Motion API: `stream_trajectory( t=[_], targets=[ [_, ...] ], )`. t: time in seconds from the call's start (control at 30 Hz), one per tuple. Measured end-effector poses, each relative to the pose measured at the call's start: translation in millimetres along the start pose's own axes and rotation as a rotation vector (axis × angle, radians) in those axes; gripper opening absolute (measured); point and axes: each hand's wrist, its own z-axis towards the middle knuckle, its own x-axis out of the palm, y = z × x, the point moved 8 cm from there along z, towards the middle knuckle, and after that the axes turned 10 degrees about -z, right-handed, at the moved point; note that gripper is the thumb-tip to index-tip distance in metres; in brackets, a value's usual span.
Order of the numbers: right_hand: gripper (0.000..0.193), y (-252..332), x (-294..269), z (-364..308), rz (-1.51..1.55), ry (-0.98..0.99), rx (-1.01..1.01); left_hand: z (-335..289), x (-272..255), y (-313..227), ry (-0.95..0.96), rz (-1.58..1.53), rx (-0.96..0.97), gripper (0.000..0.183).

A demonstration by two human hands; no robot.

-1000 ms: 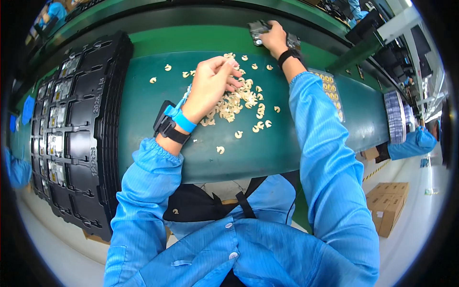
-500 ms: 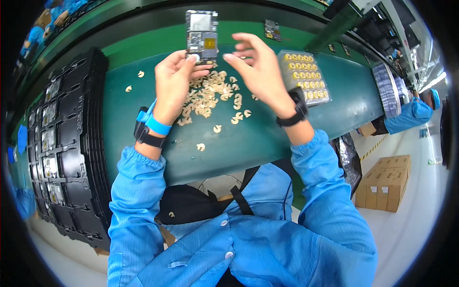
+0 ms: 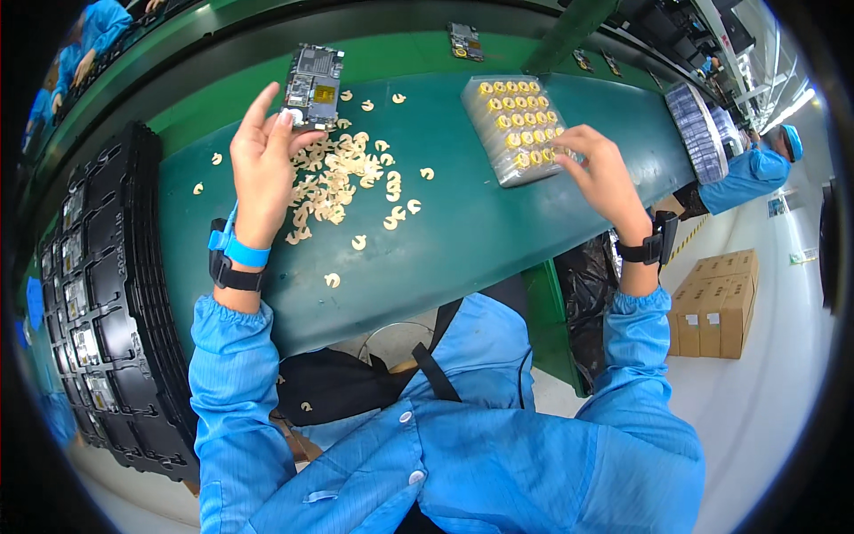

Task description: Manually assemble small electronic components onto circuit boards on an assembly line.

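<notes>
My left hand [image 3: 265, 169] grips a circuit board [image 3: 312, 87] by its lower end, thumb on its face, raised above the far left of the green work surface. The board has silver shields and a gold-coloured square; a pale round part sits beside the thumb. My right hand [image 3: 605, 173] is at the right edge of a clear plastic tray [image 3: 513, 176] that holds rows of small yellow round parts [image 3: 524, 118]. Its thumb and forefinger are bent and slightly apart, with nothing visible between them. Below the board lies a heap of small cream C-shaped pieces [image 3: 334, 173].
Stacked black trays [image 3: 124, 294] holding boards stand at the left. Another circuit board [image 3: 465, 42] lies beyond the tray. At the far right are a wrapped stack of trays [image 3: 696, 133], cardboard boxes [image 3: 717, 303] and a person in blue [image 3: 756, 173]. A black bag [image 3: 587, 303] hangs below the surface.
My right hand has moved away from the circuit board, rightward to the tray of yellow parts. My left hand still holds the board, now further left in view. The whole view has shifted.
</notes>
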Motion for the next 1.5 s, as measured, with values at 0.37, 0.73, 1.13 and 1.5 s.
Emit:
stream_trajectory(
  t=[0.37,0.73,1.13,1.5],
  targets=[
    [0.023,9.6,6.8,-5.3,0.022,-0.234,-0.085,-10.0,22.8,-14.9,0.175,0.123,0.1,0.024],
    [0.015,193.5,91.3,104.7,1.283,-0.124,-0.058,-18.3,30.7,-31.7,0.151,0.229,0.319,0.015],
    [0.011,208.9,99.2,134.3,1.021,-0.099,-0.177,-10.8,6.6,-35.8,-0.097,0.297,0.411,0.009],
    [0.008,209.4,79.6,129.9,0.671,-0.27,-0.415,-10.9,9.8,-31.7,-0.01,0.479,0.375,0.013]
  ],
)
